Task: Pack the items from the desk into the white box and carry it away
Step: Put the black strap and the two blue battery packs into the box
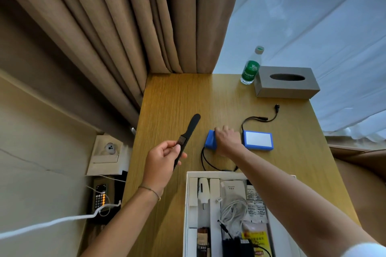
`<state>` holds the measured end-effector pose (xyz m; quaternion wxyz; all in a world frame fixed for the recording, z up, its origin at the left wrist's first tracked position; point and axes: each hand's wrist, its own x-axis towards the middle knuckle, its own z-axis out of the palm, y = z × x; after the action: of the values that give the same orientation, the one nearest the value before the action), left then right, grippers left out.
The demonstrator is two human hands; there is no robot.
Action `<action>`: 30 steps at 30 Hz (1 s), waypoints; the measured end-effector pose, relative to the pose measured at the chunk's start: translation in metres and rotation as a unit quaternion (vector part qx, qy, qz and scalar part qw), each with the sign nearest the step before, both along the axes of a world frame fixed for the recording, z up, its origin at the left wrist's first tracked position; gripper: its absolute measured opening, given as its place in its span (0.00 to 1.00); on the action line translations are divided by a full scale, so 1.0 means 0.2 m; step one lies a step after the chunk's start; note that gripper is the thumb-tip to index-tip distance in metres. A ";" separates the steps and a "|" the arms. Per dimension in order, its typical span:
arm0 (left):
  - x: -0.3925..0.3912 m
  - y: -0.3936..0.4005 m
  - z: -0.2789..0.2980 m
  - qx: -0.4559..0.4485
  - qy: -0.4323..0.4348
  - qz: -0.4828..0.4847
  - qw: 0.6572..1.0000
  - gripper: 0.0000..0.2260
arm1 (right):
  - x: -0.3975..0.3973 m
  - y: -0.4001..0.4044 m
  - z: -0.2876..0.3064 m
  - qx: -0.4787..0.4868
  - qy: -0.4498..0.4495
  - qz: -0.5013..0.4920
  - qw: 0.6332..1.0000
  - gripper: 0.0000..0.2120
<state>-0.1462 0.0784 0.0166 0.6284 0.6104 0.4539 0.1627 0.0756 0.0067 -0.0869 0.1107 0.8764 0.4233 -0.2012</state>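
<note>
Halfway: my left hand [161, 157] pinched the comb [186, 139], my right hand [227, 139] gripped a battery [210, 140] beyond the part-filled box [186, 204]; another battery [258, 140] waited.

Two blue packs [258, 140] – one comb [189, 131]

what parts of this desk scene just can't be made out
- Head view: the right hand covers most of the left blue rectangular pack.
- The open white cardboard box is cut off by the bottom edge.
- Print on the yellow packet inside is too small.
- The grey tissue box shows only a dark slot.
</note>
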 end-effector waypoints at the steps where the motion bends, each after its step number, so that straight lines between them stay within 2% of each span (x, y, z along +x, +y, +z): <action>1: -0.01 -0.02 0.03 -0.013 -0.004 -0.020 1.000 0.05 | 0.00 0.00 0.00 0.009 0.000 0.004 1.000 0.27; 8: -0.07 -0.16 0.15 -0.135 -0.003 -0.150 0.979 0.09 | 0.05 -0.06 0.05 0.116 0.075 -0.055 0.989 0.28; 13: -0.10 -0.32 0.11 -0.120 0.027 -0.213 0.969 0.12 | 0.11 -0.16 0.21 0.196 0.090 -0.112 0.970 0.27; 18: -0.08 -0.50 0.03 -0.124 0.064 -0.258 0.956 0.22 | 0.12 -0.33 0.43 0.329 0.161 -0.211 0.906 0.32; 22: -0.02 -0.64 -0.10 -0.131 0.101 -0.276 0.947 0.26 | 0.11 -0.47 0.60 0.412 0.247 -0.262 0.837 0.37; 25: 0.05 -0.75 -0.19 -0.107 0.145 -0.266 0.947 0.19 | 0.10 -0.57 0.69 0.442 0.305 -0.276 0.797 0.37; 30: 0.14 -0.90 -0.28 -0.087 0.180 -0.278 0.940 0.04 | 0.08 -0.72 0.76 0.459 0.352 -0.299 0.759 0.33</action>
<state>-0.1189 -0.1006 -0.0392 0.6067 0.6745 0.3842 -0.1713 0.0917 -0.1366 0.0658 -0.5271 0.7717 0.1906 -0.3004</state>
